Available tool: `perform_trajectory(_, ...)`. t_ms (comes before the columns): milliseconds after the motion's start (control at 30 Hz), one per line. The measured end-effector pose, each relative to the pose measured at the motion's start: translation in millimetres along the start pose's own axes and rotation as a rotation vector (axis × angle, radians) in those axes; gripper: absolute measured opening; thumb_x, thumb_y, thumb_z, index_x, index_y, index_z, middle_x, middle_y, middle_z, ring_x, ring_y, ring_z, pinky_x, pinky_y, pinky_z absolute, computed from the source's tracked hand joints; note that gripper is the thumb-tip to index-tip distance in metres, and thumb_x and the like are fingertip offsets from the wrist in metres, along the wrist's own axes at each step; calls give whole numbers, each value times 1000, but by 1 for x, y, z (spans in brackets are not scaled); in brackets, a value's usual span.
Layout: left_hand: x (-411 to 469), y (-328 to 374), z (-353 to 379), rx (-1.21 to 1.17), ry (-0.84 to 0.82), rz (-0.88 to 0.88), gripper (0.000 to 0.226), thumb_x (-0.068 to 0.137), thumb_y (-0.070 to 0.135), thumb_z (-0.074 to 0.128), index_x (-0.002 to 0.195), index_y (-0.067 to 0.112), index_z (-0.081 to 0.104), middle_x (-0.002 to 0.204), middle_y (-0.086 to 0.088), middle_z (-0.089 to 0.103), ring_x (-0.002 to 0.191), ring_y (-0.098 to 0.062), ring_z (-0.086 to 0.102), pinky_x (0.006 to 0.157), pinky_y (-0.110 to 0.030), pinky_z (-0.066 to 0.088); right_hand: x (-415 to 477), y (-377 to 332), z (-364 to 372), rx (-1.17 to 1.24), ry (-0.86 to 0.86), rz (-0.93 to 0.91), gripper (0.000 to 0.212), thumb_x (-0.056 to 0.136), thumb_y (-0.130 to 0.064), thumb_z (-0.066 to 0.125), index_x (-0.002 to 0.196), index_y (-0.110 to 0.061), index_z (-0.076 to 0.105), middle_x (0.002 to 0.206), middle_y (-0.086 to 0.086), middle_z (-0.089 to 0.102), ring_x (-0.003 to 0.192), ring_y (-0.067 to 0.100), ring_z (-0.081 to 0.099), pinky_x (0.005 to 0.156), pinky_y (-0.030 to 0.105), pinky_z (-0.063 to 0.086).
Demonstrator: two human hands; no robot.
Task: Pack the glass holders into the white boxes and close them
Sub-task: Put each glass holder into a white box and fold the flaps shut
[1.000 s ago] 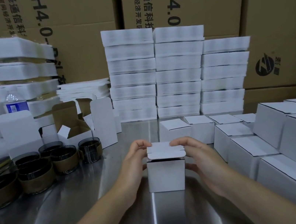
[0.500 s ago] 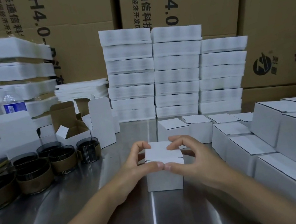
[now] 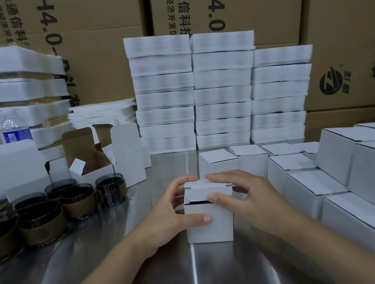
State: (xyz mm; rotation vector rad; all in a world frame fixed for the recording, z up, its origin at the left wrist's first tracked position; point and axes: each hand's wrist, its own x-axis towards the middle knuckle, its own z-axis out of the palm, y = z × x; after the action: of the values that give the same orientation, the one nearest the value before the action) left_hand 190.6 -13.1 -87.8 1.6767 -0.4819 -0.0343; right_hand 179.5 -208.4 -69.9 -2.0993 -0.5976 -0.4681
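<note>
Near the front middle of the worktop, the left hand grips the white box by its side, thumb across the front. The right hand pinches the lid, which has come down since a second ago; only a dark slit remains, so closing looks nearly done. Toward the left edge, glass holders wait unpacked.

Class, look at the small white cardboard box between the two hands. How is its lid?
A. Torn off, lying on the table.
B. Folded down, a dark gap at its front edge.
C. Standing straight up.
B: on the small white cardboard box the lid lies folded over, with a dark slit under its front edge beside the thumb of the right hand.
</note>
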Motion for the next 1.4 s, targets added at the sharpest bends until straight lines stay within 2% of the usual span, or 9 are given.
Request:
perform_trajectory(133, 0, 0, 0, 9, 6, -3, 73, 58, 13, 87, 118, 37, 52, 116, 3, 60, 101, -4, 61, 79, -18, 50, -3, -7, 4, 78, 0, 13, 26, 78, -34, 74, 92, -55, 68, 111, -27, 59, 111, -10, 51, 95, 11, 35)
perform_trajectory(400, 1, -2, 0, 53, 13, 30, 69, 68, 4, 83, 120, 32, 50, 122, 5, 57, 100, 3, 59, 76, -10, 46, -4, -15, 9, 104, -104, -2, 38, 91, -15, 61, 98, -52, 64, 122, -31, 55, 127, -17, 30, 98, -2, 20)
perform_trajectory(533, 2, -4, 0, 61, 7, 23, 75, 68, 4, 83, 125, 35, 45, 124, 7, 54, 99, 8, 58, 75, -6, 45, -4, -15, 7, 40, -127, -26, 36, 92, -18, 60, 101, -53, 63, 123, -30, 56, 127, -16, 31, 100, 1, 21)
perform_trajectory(667, 2, -6, 0, 51, 9, 15, 76, 66, 7, 85, 124, 36, 46, 125, 6, 55, 108, 0, 57, 81, -12, 47, -4, -13, 5, -43, -162, -48, 36, 89, -21, 62, 99, -55, 61, 121, -36, 53, 126, -18, 30, 102, 3, 22)
perform_trajectory(867, 2, -8, 0, 30, 4, 26, 84, 48, 34, 85, 123, 37, 48, 124, 7, 57, 111, -1, 57, 83, -17, 48, -4, -13, 5, -128, -148, -88, 36, 80, -28, 71, 100, -56, 61, 122, -35, 52, 125, -18, 30, 106, 9, 22)
perform_trajectory(967, 2, -9, 0, 17, 1, 31, 82, 50, 31, 83, 123, 36, 48, 122, 7, 59, 109, 0, 58, 80, -15, 47, -5, -15, 5, -183, -138, -123, 32, 80, -31, 72, 102, -53, 61, 123, -35, 51, 125, -17, 31, 111, 19, 21)
perform_trajectory(1100, 2, -10, 2, 38, 16, 42, 79, 56, 21, 79, 125, 38, 45, 125, 7, 55, 108, 0, 58, 80, -15, 48, -6, -18, 5, -309, -106, -201, 29, 80, -41, 71, 109, -40, 69, 120, -30, 55, 120, -12, 38, 112, 20, 15)
perform_trajectory(1267, 5, -15, 3, 184, 100, 24, 105, 42, 44, 83, 131, 54, 28, 120, 7, 39, 106, -14, 51, 87, -27, 52, -5, -23, 9, -627, 132, -345, 30, 73, -47, 65, 83, -20, 75, 85, -11, 72, 82, 13, 65, 87, 29, 44)
perform_trajectory(1400, 8, -20, 0, 263, 48, -2, 110, 44, 51, 86, 130, 62, 19, 117, 14, 39, 100, -4, 49, 74, -13, 46, -2, -15, 2, -750, 241, -245, 31, 64, -39, 80, 65, -13, 64, 61, -3, 63, 60, 23, 61, 70, 33, 49)
